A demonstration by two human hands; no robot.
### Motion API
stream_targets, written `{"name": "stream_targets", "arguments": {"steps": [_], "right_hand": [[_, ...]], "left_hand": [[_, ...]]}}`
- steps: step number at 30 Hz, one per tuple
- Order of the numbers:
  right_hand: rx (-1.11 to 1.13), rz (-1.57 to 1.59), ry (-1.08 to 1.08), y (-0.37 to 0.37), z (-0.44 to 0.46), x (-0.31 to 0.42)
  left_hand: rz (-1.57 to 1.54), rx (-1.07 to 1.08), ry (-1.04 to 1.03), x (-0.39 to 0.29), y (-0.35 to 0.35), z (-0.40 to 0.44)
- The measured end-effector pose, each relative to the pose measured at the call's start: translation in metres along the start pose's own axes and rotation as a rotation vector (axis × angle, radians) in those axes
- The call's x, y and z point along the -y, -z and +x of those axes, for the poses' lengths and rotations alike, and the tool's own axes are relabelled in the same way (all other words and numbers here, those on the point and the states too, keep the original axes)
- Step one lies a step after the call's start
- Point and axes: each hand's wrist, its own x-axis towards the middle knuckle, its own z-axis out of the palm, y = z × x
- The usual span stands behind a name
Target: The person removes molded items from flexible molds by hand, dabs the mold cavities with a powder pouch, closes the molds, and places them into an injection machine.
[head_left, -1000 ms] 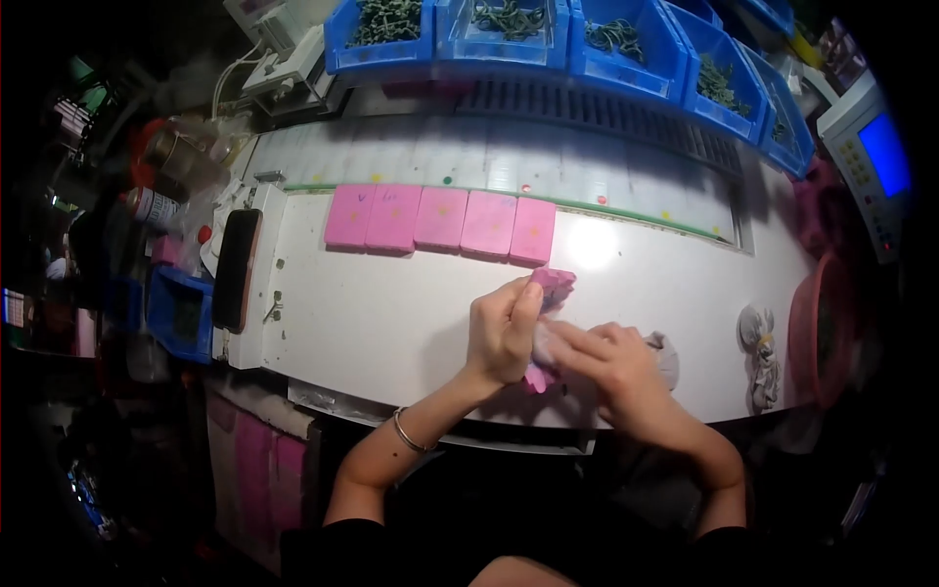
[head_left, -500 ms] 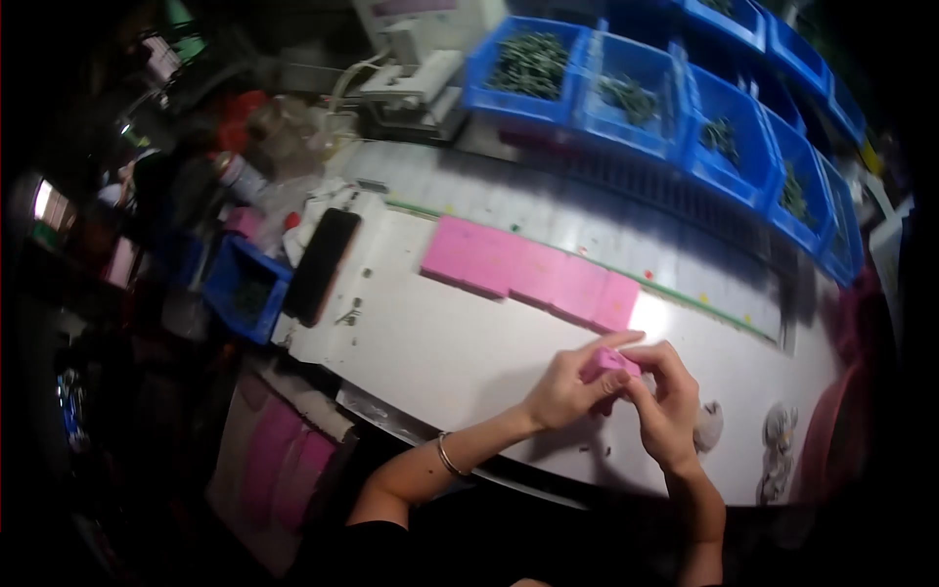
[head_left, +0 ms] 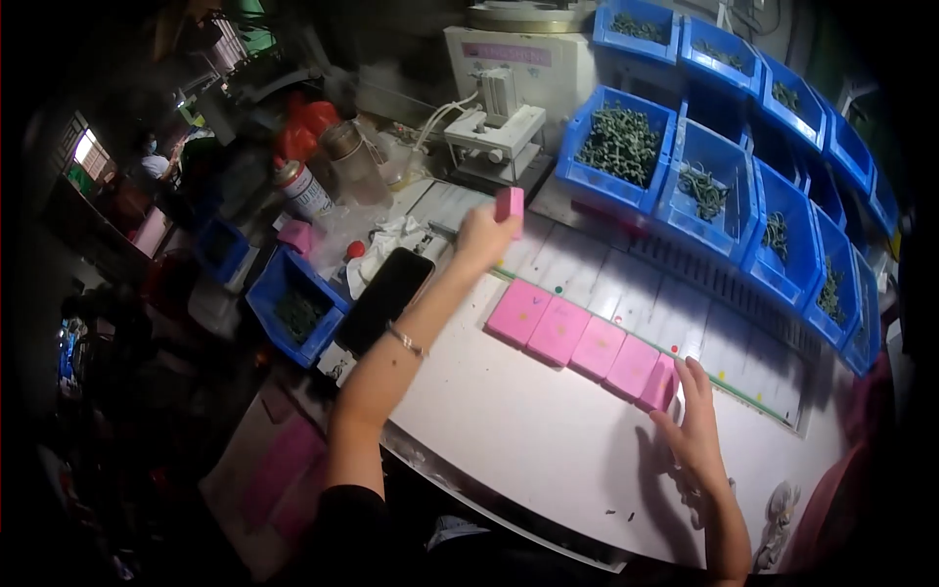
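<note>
My left hand is closed around a small pink block, held above the far left part of the worktable by the machine. Between the block and my fingers, the exact grip is partly hidden. A row of flat pink blocks lies along the green strip on the white table. At the right end of that row, one pink block looks raised or tilted. Beside it is my right hand, open with fingers spread; whether a fingertip touches the block I cannot tell.
Blue bins with small dark green parts stand in tiers at the back right. A small white press-like machine is at the back. A black phone, another blue bin and a spray can sit at the left.
Both hands were together around a pink piece. Now they are apart: the left has gone far left with a pink block, the right has opened beside the row. The view has shifted.
</note>
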Motion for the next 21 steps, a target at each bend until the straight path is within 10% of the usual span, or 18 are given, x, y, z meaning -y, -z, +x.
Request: {"name": "stream_targets", "arguments": {"steps": [14,17,21], "right_hand": [[-0.003,-0.114,0.001,-0.007,0.010,0.005],[-0.029,-0.121,0.072,-0.005,0.006,0.009],[-0.080,-0.266,0.261,-0.010,-0.004,0.045]], "left_hand": [[0.673,-0.251,-0.274,0.015,-0.004,0.037],[0.115,0.013,-0.602,-0.002,-0.051,-0.026],[-0.106,0.835,-0.292,-0.093,-0.053,-0.155]]}}
